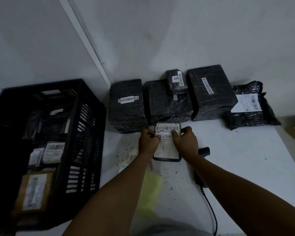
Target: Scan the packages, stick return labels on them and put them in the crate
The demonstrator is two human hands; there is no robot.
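A small flat package (pixel 167 151) with a white barcode sheet lies on the white table in front of me. A handwritten "RETURN" label (pixel 166 136) sits across it. My left hand (pixel 148 142) pinches the label's left end. My right hand (pixel 184 142) presses its thumb on the label's right end. The black crate (pixel 85 126) stands at the left and holds several labelled packages. A black barcode scanner (pixel 203 151) with a cable lies just right of my right wrist.
Along the wall stand several black-wrapped packages (pixel 128 106) with barcode stickers, one small one stacked on another, and a black poly bag (pixel 250 108) at the far right. A slip of return labels (pixel 123 167) and a yellow sheet (pixel 151 186) lie under my left forearm.
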